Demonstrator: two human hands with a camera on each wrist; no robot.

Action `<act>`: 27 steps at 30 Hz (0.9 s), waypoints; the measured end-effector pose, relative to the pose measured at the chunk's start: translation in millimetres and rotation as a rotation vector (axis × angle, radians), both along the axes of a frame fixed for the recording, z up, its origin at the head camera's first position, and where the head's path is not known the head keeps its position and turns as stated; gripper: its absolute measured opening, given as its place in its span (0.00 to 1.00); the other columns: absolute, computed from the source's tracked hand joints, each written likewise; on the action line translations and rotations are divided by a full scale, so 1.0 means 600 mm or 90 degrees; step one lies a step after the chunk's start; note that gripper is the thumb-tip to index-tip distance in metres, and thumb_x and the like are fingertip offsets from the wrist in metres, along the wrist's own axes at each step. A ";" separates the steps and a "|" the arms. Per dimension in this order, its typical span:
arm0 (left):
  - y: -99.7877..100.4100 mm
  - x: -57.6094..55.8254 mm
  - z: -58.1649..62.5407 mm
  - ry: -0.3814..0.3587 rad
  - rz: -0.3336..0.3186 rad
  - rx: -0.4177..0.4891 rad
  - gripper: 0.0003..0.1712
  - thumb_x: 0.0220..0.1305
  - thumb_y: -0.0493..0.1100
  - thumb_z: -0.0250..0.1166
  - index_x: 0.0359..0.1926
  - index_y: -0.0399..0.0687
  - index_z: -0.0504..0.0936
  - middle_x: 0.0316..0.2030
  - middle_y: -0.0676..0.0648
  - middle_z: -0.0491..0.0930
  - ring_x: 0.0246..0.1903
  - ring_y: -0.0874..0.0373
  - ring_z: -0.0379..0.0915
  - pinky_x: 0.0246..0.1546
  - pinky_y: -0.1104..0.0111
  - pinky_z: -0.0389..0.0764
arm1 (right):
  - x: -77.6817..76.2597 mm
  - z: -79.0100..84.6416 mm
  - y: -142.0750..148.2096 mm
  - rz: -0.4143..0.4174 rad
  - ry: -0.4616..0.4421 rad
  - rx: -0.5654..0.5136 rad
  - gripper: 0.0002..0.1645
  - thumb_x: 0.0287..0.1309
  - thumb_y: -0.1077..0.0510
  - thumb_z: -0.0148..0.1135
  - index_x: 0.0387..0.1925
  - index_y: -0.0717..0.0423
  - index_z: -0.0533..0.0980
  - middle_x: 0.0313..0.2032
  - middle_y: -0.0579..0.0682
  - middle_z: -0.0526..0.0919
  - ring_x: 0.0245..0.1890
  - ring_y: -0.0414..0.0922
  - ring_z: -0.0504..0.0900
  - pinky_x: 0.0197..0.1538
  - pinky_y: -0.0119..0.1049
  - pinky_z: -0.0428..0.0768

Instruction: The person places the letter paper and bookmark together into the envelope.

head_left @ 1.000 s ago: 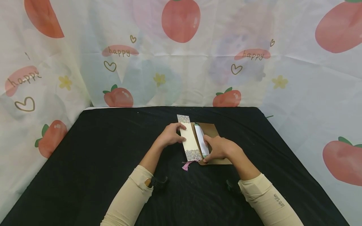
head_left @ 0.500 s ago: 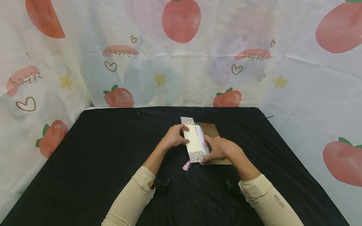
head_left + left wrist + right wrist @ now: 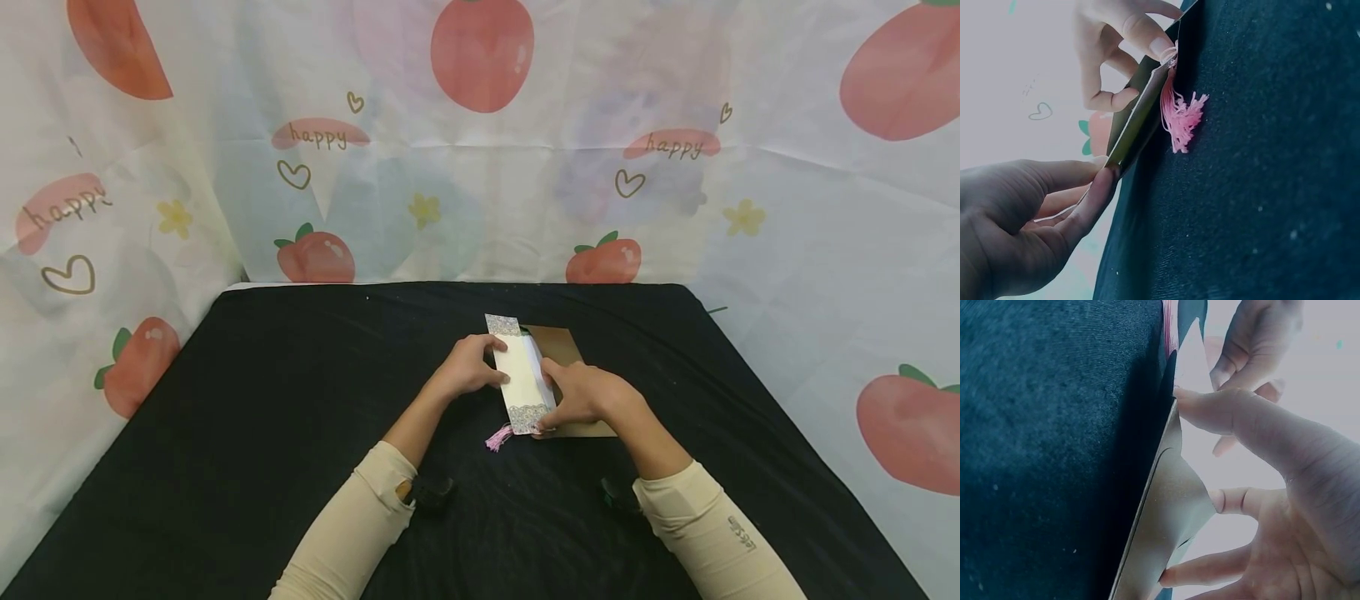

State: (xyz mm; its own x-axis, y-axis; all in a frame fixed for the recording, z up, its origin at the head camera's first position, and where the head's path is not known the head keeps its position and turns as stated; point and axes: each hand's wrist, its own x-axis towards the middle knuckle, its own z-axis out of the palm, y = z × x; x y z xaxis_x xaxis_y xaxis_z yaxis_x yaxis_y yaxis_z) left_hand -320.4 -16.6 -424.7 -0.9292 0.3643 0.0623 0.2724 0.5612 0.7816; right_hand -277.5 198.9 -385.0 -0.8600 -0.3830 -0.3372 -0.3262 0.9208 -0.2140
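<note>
My left hand (image 3: 472,365) pinches the left edge of a long cream bookmark (image 3: 521,371) with lace-patterned ends, thumb on one face and fingertips further up. A pink tassel (image 3: 1184,122) hangs from its near end. The bookmark slants over the left side of a brown paper envelope (image 3: 558,344), covering most of a white strip (image 3: 534,357) there. My right hand (image 3: 592,393) grips the envelope by its left side, thumb at the near corner beside the tassel end, other fingers spread along the lifted paper. In the right wrist view the brown paper (image 3: 1163,503) bulges apart between thumb and fingers.
A black cloth (image 3: 300,433) covers the table under everything. Behind and at both sides hangs a white curtain (image 3: 510,208) printed with fruit, hearts and lettering. Dark wrist straps (image 3: 431,492) sit below the cream sleeves (image 3: 352,521).
The left hand has moved right and slightly toward me with the bookmark, which now overlaps the envelope and covers more of the white strip. The right hand has stayed nearly still.
</note>
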 end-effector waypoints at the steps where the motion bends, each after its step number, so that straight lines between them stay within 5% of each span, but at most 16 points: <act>1: 0.000 0.000 -0.001 -0.006 -0.002 0.005 0.28 0.54 0.32 0.80 0.57 0.36 0.83 0.44 0.39 0.81 0.29 0.56 0.80 0.32 0.70 0.77 | 0.000 0.000 0.000 0.001 0.000 0.000 0.46 0.46 0.35 0.81 0.57 0.53 0.68 0.34 0.52 0.77 0.33 0.49 0.77 0.35 0.44 0.76; 10: -0.003 0.001 -0.002 -0.071 -0.006 0.077 0.28 0.55 0.27 0.77 0.58 0.31 0.82 0.41 0.39 0.78 0.25 0.54 0.86 0.27 0.70 0.81 | 0.001 0.001 -0.001 0.000 0.001 -0.001 0.42 0.46 0.36 0.81 0.52 0.52 0.68 0.32 0.51 0.76 0.32 0.48 0.76 0.34 0.44 0.75; 27: -0.007 0.002 0.001 -0.108 -0.034 0.080 0.27 0.56 0.26 0.76 0.58 0.29 0.81 0.38 0.40 0.75 0.25 0.53 0.86 0.31 0.66 0.84 | -0.003 -0.001 -0.001 -0.004 -0.007 0.004 0.43 0.44 0.33 0.81 0.50 0.50 0.68 0.32 0.51 0.76 0.32 0.49 0.76 0.34 0.45 0.75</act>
State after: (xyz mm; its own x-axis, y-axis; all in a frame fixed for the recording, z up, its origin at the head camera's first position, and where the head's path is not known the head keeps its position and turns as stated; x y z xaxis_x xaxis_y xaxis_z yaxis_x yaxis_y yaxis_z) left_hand -319.4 -20.7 -424.3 -0.9098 0.4126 -0.0450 0.1583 0.4451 0.8814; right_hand -279.1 198.1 -385.4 -0.8585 -0.3760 -0.3487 -0.3185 0.9239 -0.2122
